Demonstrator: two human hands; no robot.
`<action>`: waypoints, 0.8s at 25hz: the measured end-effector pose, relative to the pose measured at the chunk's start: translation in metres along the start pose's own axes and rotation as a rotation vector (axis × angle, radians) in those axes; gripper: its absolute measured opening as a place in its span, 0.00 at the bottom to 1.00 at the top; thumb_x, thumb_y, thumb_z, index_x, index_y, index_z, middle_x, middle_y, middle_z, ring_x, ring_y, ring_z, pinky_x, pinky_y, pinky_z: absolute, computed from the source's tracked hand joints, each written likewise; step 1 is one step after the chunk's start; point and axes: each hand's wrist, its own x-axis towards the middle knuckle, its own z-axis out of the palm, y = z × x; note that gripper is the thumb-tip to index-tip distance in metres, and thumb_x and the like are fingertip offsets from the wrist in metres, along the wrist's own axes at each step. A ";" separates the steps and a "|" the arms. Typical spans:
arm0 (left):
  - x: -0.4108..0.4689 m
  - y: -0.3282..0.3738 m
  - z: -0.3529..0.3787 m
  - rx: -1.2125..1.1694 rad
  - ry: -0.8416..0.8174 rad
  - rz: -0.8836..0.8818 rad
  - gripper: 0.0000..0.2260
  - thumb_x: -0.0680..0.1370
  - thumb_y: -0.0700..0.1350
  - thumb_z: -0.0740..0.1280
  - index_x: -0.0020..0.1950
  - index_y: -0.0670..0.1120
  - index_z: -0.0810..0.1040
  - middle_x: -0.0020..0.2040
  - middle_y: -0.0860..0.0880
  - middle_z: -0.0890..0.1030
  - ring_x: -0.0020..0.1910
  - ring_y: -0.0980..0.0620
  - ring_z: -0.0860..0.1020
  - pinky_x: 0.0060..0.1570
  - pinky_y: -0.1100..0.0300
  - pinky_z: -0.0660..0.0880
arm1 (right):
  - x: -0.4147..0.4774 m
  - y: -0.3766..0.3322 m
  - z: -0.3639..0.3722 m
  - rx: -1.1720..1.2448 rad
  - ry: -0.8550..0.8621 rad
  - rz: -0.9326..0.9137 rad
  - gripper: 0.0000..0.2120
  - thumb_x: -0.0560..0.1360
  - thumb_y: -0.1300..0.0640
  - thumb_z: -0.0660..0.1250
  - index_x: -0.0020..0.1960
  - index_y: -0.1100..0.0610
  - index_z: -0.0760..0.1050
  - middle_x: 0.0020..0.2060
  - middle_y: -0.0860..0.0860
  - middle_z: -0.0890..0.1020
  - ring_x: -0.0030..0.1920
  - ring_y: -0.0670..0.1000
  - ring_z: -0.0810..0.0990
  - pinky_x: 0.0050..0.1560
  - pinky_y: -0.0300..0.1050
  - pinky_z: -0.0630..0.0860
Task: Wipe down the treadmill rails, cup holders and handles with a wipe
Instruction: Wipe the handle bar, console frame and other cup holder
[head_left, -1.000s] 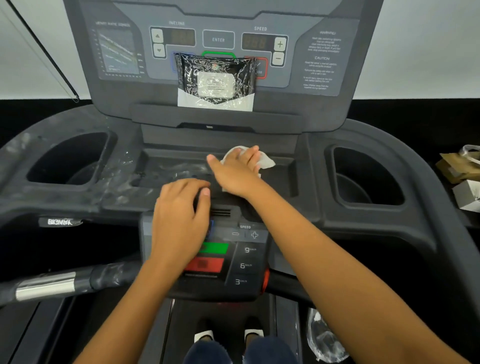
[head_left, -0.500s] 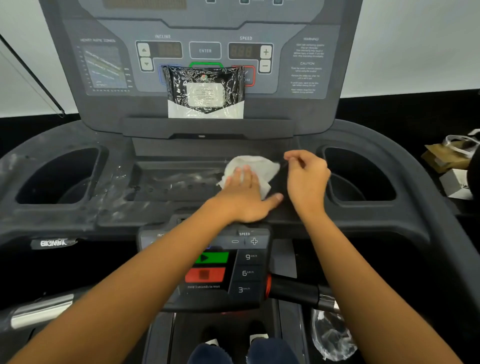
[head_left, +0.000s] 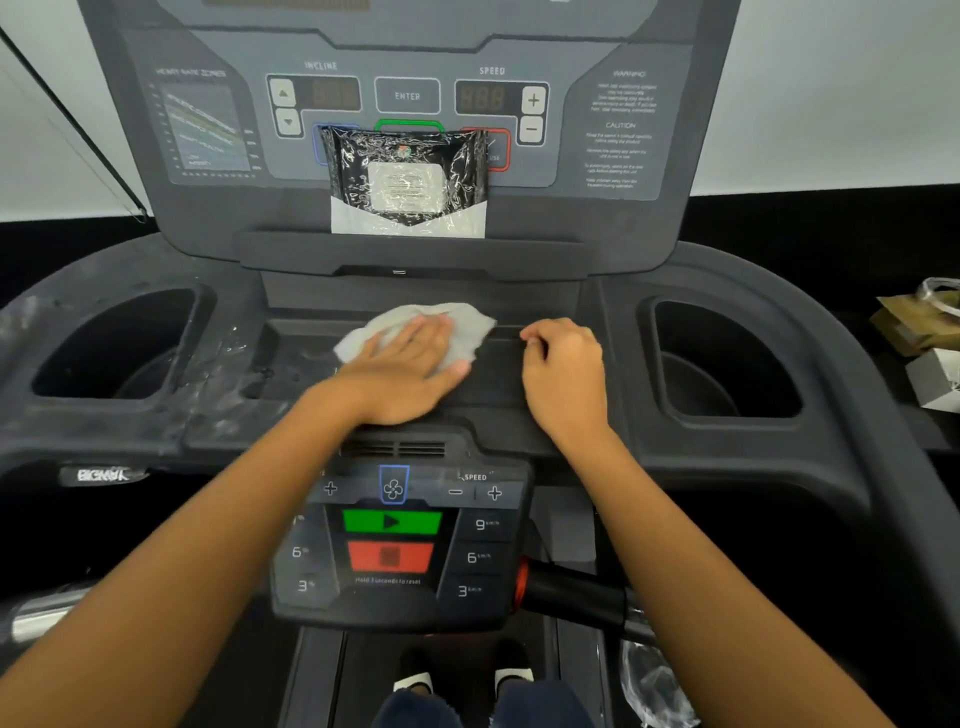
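Observation:
A crumpled white wipe (head_left: 470, 327) lies in the shallow centre tray (head_left: 291, 364) of the treadmill console. My left hand (head_left: 400, 374) presses flat on it, fingers spread over its near half. My right hand (head_left: 563, 374) rests just to the right of the wipe on the tray's dark surface, with its fingers curled and nothing in them. The left cup holder (head_left: 114, 348) and the surface beside it show pale smears. The right cup holder (head_left: 727, 358) looks dark and plain. A black handle (head_left: 571, 592) sticks out below the keypad.
A black pack of wipes (head_left: 408, 182) leans on the upright display. The lower keypad (head_left: 395, 540) with green and red buttons sits under my wrists. Cardboard boxes (head_left: 924, 332) lie at the far right. A clear plastic bag (head_left: 654, 686) lies on the floor.
The wipe has passed from my right hand to my left hand, which left the keypad. My right hand moved off to the right, and the wipe slid a little leftward in the tray.

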 end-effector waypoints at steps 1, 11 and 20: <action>-0.010 -0.019 -0.001 -0.025 0.013 -0.076 0.29 0.81 0.62 0.41 0.78 0.52 0.37 0.78 0.57 0.37 0.76 0.57 0.37 0.75 0.50 0.38 | 0.001 -0.001 0.003 -0.027 -0.038 -0.029 0.12 0.77 0.63 0.60 0.53 0.60 0.81 0.51 0.54 0.81 0.53 0.53 0.76 0.50 0.38 0.69; 0.010 0.083 -0.001 -0.127 0.122 0.181 0.26 0.83 0.54 0.48 0.79 0.47 0.47 0.79 0.48 0.45 0.77 0.50 0.44 0.73 0.56 0.43 | -0.002 0.001 -0.007 0.303 0.175 0.098 0.10 0.76 0.67 0.60 0.45 0.61 0.80 0.40 0.52 0.81 0.41 0.47 0.78 0.41 0.29 0.68; -0.012 0.014 0.001 -0.082 -0.183 0.023 0.34 0.80 0.64 0.42 0.78 0.45 0.39 0.78 0.50 0.36 0.76 0.51 0.34 0.75 0.47 0.37 | -0.003 -0.002 -0.012 0.433 0.218 0.224 0.11 0.77 0.66 0.60 0.48 0.60 0.81 0.36 0.51 0.81 0.30 0.41 0.74 0.35 0.27 0.69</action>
